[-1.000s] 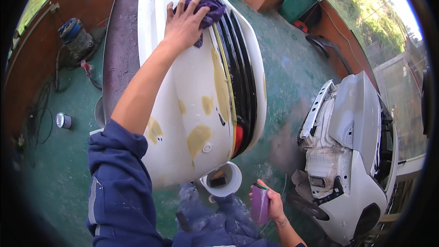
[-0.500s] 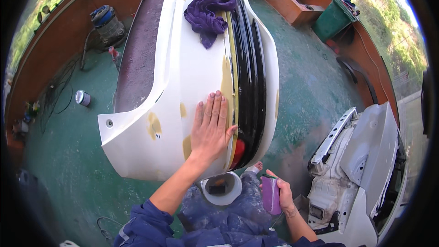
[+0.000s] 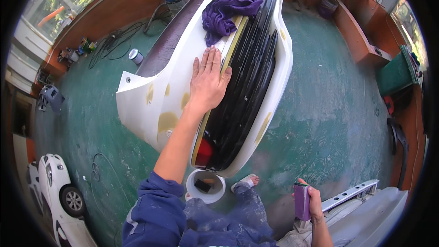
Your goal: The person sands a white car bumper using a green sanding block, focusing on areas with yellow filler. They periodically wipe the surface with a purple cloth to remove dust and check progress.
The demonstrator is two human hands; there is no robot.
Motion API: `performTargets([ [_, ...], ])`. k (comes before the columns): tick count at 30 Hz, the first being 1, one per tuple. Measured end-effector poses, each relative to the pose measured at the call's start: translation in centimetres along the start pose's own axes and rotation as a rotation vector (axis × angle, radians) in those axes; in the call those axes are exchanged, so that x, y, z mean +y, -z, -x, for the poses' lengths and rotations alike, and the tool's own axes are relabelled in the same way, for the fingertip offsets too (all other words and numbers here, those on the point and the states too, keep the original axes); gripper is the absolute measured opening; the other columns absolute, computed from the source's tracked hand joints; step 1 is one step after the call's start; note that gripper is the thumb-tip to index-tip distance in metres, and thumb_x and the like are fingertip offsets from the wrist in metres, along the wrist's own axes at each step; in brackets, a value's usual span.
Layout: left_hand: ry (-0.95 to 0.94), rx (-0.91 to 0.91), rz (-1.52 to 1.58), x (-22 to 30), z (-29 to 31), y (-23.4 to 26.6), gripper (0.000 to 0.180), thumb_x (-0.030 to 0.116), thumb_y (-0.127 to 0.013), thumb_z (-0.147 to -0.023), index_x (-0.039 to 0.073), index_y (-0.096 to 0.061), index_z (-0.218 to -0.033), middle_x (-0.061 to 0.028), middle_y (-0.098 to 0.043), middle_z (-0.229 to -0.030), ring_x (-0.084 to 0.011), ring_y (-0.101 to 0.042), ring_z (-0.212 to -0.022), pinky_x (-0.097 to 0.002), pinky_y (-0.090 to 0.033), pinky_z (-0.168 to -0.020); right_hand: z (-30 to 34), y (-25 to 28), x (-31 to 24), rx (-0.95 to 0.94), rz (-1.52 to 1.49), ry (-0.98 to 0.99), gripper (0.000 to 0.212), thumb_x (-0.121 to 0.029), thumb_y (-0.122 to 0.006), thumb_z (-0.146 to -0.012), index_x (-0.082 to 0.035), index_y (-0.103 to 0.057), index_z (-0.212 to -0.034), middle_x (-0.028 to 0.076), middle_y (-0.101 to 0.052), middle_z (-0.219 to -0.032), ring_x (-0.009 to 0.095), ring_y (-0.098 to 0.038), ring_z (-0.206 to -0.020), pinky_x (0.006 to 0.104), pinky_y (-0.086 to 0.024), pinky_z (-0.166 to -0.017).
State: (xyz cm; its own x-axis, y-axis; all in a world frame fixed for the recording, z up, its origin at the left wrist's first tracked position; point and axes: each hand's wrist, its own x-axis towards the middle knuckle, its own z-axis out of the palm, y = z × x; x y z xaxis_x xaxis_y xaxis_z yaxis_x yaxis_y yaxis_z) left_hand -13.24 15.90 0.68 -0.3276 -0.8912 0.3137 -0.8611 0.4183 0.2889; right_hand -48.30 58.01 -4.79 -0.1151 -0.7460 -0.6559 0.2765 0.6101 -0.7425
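My left hand (image 3: 208, 81) lies flat on a white car bumper (image 3: 179, 66), fingers stretched toward a crumpled purple cloth (image 3: 228, 13). Its fingertips stop just short of the cloth, and the thumb reaches the yellowish strip beside the black grille-like section (image 3: 251, 80). Several tan patches (image 3: 168, 121) mark the white surface, and a red lens (image 3: 204, 153) sits at the near end. Away from the bumper, at the lower right, my right hand (image 3: 315, 203) is closed round a purple sanding block (image 3: 302, 201), held upright.
Below the bumper's near end stands a white bucket (image 3: 220, 192) holding a dark block. A silver-grey car panel (image 3: 375, 217) lies at lower right. A green bin (image 3: 397, 74) stands by the right wall, a paint can (image 3: 136, 56) on the floor at left, a white car (image 3: 61, 187) at lower left.
My view has turned, so the bumper appears slanted. The left hand has slid farther along the bumper toward the purple cloth. My right hand, still gripping the sanding block, is farther right.
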Motion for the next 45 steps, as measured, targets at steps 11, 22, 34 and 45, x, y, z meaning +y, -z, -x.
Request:
performTargets([
  [11, 0.2, 0.034, 0.169, 2.7, 12.7, -0.6, 0.074, 0.049, -0.041, -0.116, 0.004, -0.025, -0.174, -0.0174, -0.027, -0.18, -0.037, -0.024, -0.167, -0.0541, -0.018, -0.136, -12.8, -6.3, -23.3, -0.489, 0.856, 0.492, 0.066, -0.045, -0.041, -0.115, 0.001, -0.05, -0.162, 0.015, -0.071, -0.125, 0.022, -0.069, -0.106, 0.035, -0.054, -0.096],
  [22, 0.338, 0.153, 0.089, 5.2, 6.9, -0.6, 0.079, 0.053, -0.045, -0.114, -0.002, -0.033, -0.169, -0.0185, -0.031, -0.178, -0.0365, -0.026, -0.167, -0.0561, -0.017, -0.135, -14.4, -14.1, -37.5, -0.71, 1.294, 0.954, 0.067, -0.032, -0.079, -0.1, 0.002, -0.059, -0.154, 0.026, -0.059, -0.149, 0.041, -0.065, -0.132, 0.048, -0.052, -0.111],
  [34, 0.677, 0.171, 0.092, 9.6, 11.1, 0.0, 0.07, 0.051, -0.046, -0.114, 0.0, -0.05, -0.162, -0.0194, -0.05, -0.168, -0.0379, -0.045, -0.158, -0.053, -0.032, -0.13, -30.0, -34.9, -45.9, -1.65, 1.636, 1.455, 0.066, -0.029, -0.094, -0.078, 0.001, -0.072, -0.133, 0.021, -0.066, -0.131, 0.033, -0.064, -0.102, 0.0436, -0.059, -0.085],
  [45, 1.047, 0.55, -0.117, 13.4, 9.9, -5.1, 0.059, 0.04, -0.041, -0.116, -0.004, -0.062, -0.149, -0.0245, -0.064, -0.153, -0.045, -0.055, -0.147, -0.059, -0.037, -0.125, -28.4, -41.7, -38.1, -2.145, 1.487, 1.116, 0.059, -0.026, -0.091, -0.079, 0.009, -0.071, -0.122, 0.021, -0.064, -0.116, 0.035, -0.061, -0.096, 0.0416, -0.056, -0.083],
])
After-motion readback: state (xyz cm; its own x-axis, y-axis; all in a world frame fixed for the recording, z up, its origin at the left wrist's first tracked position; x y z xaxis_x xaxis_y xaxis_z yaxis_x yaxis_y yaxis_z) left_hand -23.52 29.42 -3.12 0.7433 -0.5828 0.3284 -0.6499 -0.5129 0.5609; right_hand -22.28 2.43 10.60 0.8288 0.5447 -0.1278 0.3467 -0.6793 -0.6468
